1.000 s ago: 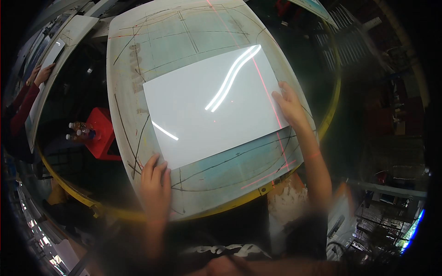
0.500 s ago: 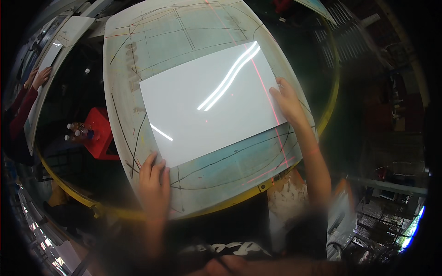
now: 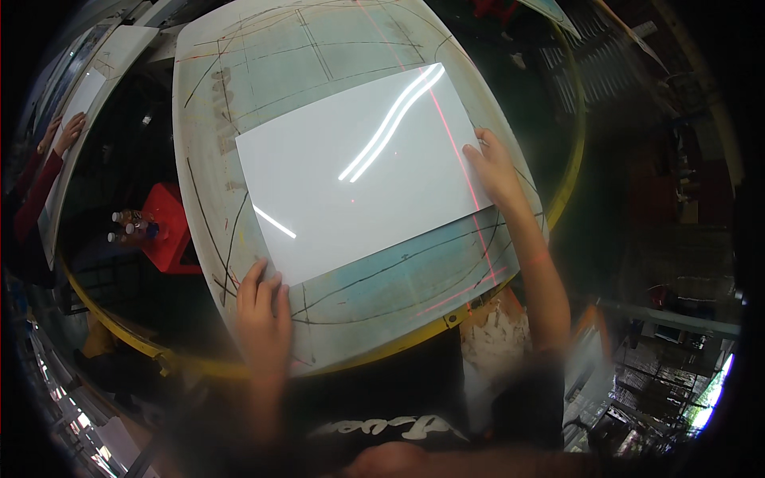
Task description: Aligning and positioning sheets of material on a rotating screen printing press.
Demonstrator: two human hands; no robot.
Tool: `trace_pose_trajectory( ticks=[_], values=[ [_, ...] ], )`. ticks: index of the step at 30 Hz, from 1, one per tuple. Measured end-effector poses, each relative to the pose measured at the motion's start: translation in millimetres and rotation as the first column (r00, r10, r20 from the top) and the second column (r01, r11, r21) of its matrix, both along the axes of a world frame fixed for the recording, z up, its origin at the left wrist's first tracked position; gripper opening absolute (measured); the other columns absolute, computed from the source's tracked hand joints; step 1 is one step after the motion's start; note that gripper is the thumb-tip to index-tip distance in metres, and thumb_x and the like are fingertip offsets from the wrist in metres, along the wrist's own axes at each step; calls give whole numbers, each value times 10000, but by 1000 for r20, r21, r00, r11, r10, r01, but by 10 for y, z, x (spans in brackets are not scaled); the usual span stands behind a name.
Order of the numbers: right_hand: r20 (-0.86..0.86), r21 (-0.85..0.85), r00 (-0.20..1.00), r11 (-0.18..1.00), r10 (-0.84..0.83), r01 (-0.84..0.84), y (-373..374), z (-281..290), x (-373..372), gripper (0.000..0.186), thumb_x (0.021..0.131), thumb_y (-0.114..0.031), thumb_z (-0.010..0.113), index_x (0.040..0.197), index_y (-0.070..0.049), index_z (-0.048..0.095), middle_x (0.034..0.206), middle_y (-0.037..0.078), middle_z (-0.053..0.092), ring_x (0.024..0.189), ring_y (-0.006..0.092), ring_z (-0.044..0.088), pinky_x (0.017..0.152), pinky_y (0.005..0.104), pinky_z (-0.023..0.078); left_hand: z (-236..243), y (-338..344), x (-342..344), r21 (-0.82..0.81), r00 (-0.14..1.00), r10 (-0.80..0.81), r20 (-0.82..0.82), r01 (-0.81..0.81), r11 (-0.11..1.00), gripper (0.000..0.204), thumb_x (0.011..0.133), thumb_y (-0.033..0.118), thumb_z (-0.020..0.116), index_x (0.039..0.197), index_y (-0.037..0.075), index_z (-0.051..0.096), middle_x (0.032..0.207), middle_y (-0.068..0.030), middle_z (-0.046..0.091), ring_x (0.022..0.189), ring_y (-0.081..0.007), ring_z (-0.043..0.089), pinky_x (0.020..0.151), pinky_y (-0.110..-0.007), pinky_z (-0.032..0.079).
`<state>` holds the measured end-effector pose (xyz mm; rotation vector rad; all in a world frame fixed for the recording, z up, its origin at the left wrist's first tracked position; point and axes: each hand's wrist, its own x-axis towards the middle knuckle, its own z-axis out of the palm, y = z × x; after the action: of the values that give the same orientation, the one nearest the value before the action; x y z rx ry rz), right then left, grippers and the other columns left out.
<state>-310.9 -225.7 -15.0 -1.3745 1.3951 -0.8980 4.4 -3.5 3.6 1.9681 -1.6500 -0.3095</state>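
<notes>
1 white sheet [image 3: 358, 171] | 1 table [image 3: 239, 95] | 1 red stool [image 3: 171, 227] | 3 bottles [image 3: 127, 225]

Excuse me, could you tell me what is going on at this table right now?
A person is leaning over a worn work table marked with drawn lines, with a large glossy white sheet lying flat on it. The left hand rests at the sheet's near corner, and the right hand presses on its right edge. A thin red light line runs across the sheet near the right hand. Off to the left, another person's hands rest on a neighbouring table.

Bare table [image 3: 263, 72] beyond sheet [image 3: 358, 171]; no obstacles
</notes>
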Motion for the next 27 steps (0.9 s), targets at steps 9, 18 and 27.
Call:
trace_pose_trajectory(
  ticks=[9,18,27],
  values=[
    [-37,-15,999,1000,-16,15,6,31,17,261,934,-102,547,1156,15,476,895,106,665,780,107,614,688,222,473,-18,-5,6,-1,1000,4,15,-4,1000,137,857,48,598,979,-13,600,1235,-150,560,1130,-335,542,966,-421,427],
    [-90,-64,996,998,-11,5,19,34,20,327,925,-109,556,1197,55,479,969,131,657,857,128,611,748,247,473,-16,-25,-4,-30,999,-3,50,4,1000,127,831,18,615,950,-25,609,1202,-161,574,1111,-339,558,930,-395,437],
    [-149,-166,988,986,-28,3,-1,-54,7,336,891,-107,588,1182,51,527,973,147,658,870,151,613,770,272,476,4,-32,-13,-10,999,0,55,1,1000,124,833,13,613,951,-24,607,1199,-163,573,1108,-338,561,931,-396,440]
  ],
)
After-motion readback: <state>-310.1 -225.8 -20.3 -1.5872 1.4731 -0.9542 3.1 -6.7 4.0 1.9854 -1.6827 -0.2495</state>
